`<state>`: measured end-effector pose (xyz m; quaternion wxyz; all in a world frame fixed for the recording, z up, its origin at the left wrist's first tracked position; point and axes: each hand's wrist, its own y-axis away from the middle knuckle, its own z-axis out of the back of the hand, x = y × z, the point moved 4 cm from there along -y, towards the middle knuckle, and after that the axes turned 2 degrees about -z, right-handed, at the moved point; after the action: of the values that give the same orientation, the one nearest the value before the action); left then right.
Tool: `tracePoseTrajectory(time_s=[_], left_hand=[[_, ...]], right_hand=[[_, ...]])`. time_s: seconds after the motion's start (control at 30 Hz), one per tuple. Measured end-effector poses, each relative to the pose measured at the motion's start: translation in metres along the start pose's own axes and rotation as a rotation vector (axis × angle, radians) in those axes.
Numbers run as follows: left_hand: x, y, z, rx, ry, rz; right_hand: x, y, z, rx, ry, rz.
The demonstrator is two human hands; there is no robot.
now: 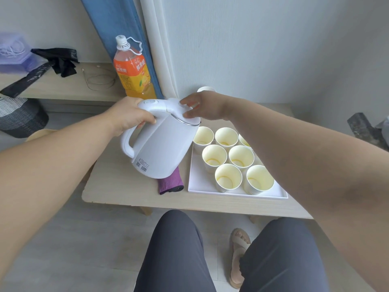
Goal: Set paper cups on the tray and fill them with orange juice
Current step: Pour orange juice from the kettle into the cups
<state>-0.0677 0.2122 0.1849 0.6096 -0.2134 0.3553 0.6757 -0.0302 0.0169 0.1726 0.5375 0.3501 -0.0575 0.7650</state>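
A white kettle (162, 148) hangs tilted to the right above the low table, its spout end near the tray. My left hand (128, 116) grips its handle. My right hand (202, 106) rests on the kettle's lid, fingers spread over the top edge. Several paper cups (228, 178) stand on the white tray (200, 184) at the right, each with a little orange juice at the bottom. An orange juice bottle (134, 74) with a white cap stands behind the kettle.
A folded purple cloth (170, 183) lies on the table (117, 182) under the kettle. One more paper cup (206, 89) stands by the wall behind my right hand. A shelf at the back left holds a black bag and a cable. My knees are below the table edge.
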Motion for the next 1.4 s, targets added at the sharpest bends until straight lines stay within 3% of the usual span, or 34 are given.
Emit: tracePoseTrajectory(time_s=[0.47, 1.4], left_hand=[[-0.009, -0.010, -0.008, 0.017, -0.092, 0.030], [-0.017, -0.012, -0.010, 0.023, -0.114, 0.045]], right_hand=[[-0.016, -0.008, -0.008, 0.049, -0.149, -0.046], [-0.017, -0.005, -0.006, 0.060, -0.181, -0.061]])
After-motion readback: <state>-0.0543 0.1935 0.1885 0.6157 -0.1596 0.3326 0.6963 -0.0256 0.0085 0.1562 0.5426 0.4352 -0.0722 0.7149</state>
